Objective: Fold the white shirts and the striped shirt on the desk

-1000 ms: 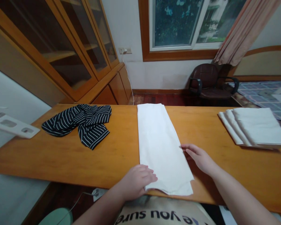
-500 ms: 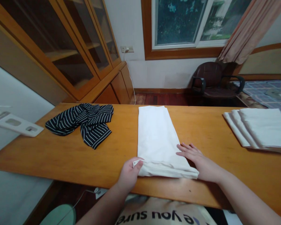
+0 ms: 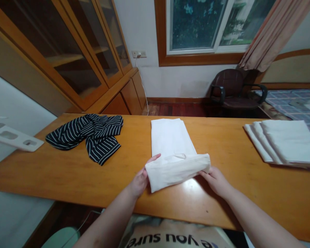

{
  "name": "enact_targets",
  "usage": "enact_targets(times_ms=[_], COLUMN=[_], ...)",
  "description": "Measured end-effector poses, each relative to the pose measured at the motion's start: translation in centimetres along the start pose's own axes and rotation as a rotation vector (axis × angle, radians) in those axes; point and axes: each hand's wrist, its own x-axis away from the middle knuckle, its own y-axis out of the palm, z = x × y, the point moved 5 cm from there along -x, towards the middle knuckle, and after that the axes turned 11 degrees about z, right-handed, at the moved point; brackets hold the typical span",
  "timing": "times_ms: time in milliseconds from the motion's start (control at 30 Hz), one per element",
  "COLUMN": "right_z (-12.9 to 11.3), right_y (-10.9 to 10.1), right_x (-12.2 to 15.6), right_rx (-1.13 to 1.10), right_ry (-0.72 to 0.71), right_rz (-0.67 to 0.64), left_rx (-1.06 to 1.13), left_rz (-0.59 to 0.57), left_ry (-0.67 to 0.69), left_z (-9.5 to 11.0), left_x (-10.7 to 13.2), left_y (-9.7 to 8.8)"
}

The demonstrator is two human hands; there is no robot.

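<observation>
A long white cloth (image 3: 167,136) lies on the wooden table in front of me, its near end lifted and turned over toward the far side. My left hand (image 3: 141,177) grips the left edge of the turned-up part, thumb side showing. At the other end, my right hand (image 3: 214,177) is closed on the right edge, its fingers partly hidden under the fabric. The near left corner of the cloth hangs down close to the tabletop.
Folded white cloths (image 3: 286,141) are stacked at the right of the table (image 3: 93,186). A black-and-white striped garment (image 3: 93,132) lies crumpled at the left, beside a white device base (image 3: 18,137). Beyond the table stand a chair (image 3: 229,88) and a glass-door cabinet (image 3: 113,77).
The near end of the white cloth has been raised and folded away from me. My right hand, which lay spread on the cloth's right side, now grips its edge.
</observation>
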Motion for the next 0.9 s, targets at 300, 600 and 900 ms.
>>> enact_targets(times_ms=[300,600,900], right_z=[0.5,-0.3,-0.3], right_y=[0.2,-0.7,-1.5], right_x=[-2.2,-4.0,-7.2], right_rx=[-0.088,0.443,0.288], right_ry=[0.158,0.278,0.356], right_rz=[0.103,0.229,0.277], left_rx=[-0.543,-0.812,-0.853], left_rz=[0.232,0.382,0.385], left_ry=[-0.098,-0.054,0.069], left_z=[-3.1,-3.1,-1.5], left_x=[-1.3,-4.0,-6.0], left_y=[-1.7,-2.6,-2.2])
